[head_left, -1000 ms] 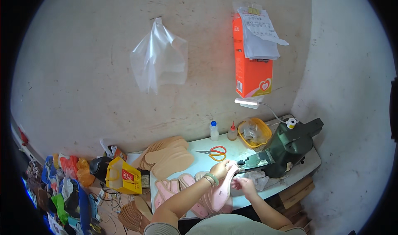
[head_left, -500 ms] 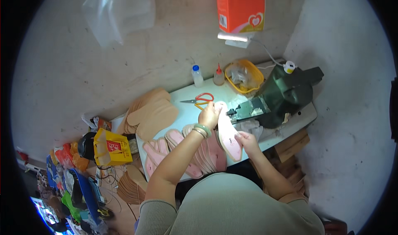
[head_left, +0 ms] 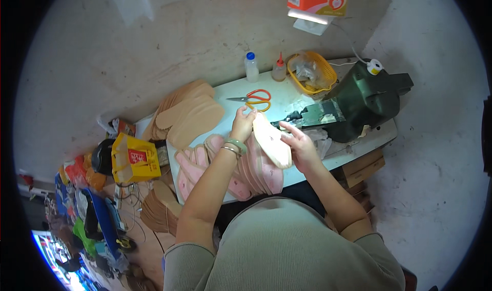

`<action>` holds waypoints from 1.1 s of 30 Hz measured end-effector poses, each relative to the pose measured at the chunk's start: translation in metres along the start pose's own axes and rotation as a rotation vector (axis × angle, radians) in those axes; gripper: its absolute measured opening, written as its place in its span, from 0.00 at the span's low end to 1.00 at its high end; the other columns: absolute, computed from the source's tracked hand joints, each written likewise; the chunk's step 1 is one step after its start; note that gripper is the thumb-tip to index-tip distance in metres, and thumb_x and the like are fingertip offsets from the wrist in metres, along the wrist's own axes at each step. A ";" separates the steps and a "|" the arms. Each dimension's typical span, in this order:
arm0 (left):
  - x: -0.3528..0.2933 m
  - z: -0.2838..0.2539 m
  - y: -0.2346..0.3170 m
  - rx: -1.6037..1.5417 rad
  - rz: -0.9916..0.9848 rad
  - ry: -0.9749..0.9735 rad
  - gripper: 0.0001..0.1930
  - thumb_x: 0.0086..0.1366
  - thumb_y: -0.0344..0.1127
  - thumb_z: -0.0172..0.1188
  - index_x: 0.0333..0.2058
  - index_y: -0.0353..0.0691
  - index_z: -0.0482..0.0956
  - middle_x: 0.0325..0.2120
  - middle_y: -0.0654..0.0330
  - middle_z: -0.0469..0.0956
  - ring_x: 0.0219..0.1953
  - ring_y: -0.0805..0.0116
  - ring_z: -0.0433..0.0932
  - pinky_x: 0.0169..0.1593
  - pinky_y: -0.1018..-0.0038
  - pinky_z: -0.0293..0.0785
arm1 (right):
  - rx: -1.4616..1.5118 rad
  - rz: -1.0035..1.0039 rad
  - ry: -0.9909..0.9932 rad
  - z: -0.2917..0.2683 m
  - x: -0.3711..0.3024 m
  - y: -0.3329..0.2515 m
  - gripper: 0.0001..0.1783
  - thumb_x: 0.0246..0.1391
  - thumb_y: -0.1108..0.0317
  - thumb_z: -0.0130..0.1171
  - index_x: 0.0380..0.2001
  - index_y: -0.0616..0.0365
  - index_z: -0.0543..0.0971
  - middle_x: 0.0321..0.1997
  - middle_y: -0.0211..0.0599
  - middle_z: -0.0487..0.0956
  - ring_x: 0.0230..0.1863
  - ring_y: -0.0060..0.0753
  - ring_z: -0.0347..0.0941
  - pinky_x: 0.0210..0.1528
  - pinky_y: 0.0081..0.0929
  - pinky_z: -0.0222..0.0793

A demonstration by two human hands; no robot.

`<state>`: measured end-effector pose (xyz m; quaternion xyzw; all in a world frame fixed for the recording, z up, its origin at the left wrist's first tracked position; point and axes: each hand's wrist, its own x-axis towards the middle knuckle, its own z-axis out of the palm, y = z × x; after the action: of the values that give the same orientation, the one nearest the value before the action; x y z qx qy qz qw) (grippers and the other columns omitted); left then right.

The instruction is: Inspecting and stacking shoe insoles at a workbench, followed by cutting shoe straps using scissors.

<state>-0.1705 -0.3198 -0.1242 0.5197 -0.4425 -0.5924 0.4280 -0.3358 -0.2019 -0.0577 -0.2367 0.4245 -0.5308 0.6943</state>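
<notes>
A pale shoe insole (head_left: 271,142), tilted over the table, is pinched at its upper end by my left hand (head_left: 243,124). Beside its right edge is my right hand (head_left: 303,150), fingers stretched and apart; whether the fingertips touch the insole I cannot tell. Just behind the insole lies the narrow arm of a dark green sewing machine (head_left: 369,98). Pink insoles (head_left: 192,170) spread in overlapping rows under and left of my left forearm. Scissors with red and orange handles (head_left: 259,99) lie beyond my left hand.
Tan insoles (head_left: 192,114) are piled at the table's (head_left: 230,91) left. A blue-capped bottle (head_left: 251,68), a red-tipped bottle (head_left: 279,69) and a yellow basket (head_left: 312,73) line the back. A lit lamp (head_left: 307,17) hangs above. A yellow bag (head_left: 134,160) stands off the left end.
The insole has shifted left and turned, its lower end now nearer the table's middle. My right hand has let go of its lower end and spread its fingers. The view has tilted down.
</notes>
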 end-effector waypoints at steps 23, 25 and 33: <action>-0.145 -0.147 -0.005 -0.431 -0.315 0.166 0.21 0.67 0.49 0.51 0.48 0.37 0.72 0.37 0.59 0.76 0.36 0.70 0.78 0.39 0.72 0.74 | -0.189 0.372 -0.308 0.108 0.020 0.063 0.22 0.57 0.65 0.57 0.53 0.61 0.73 0.35 0.34 0.79 0.29 0.22 0.74 0.26 0.17 0.69; -0.143 -0.150 -0.002 -0.423 -0.130 0.119 0.21 0.66 0.41 0.54 0.54 0.36 0.69 0.41 0.57 0.76 0.39 0.68 0.78 0.44 0.69 0.74 | -0.454 0.264 -0.376 0.102 0.019 0.085 0.24 0.57 0.65 0.57 0.56 0.59 0.71 0.37 0.34 0.79 0.32 0.22 0.76 0.29 0.19 0.71; -0.131 -0.212 -0.051 1.008 0.230 0.674 0.25 0.58 0.35 0.59 0.54 0.35 0.67 0.45 0.46 0.72 0.46 0.54 0.74 0.50 0.65 0.70 | -1.475 -0.624 -0.193 -0.026 0.004 0.140 0.48 0.41 0.58 0.70 0.62 0.64 0.59 0.64 0.58 0.59 0.65 0.61 0.54 0.64 0.52 0.51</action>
<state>0.0498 -0.1974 -0.1569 0.7655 -0.5617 -0.0637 0.3074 -0.2825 -0.1574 -0.1815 -0.7865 0.5179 -0.2607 0.2127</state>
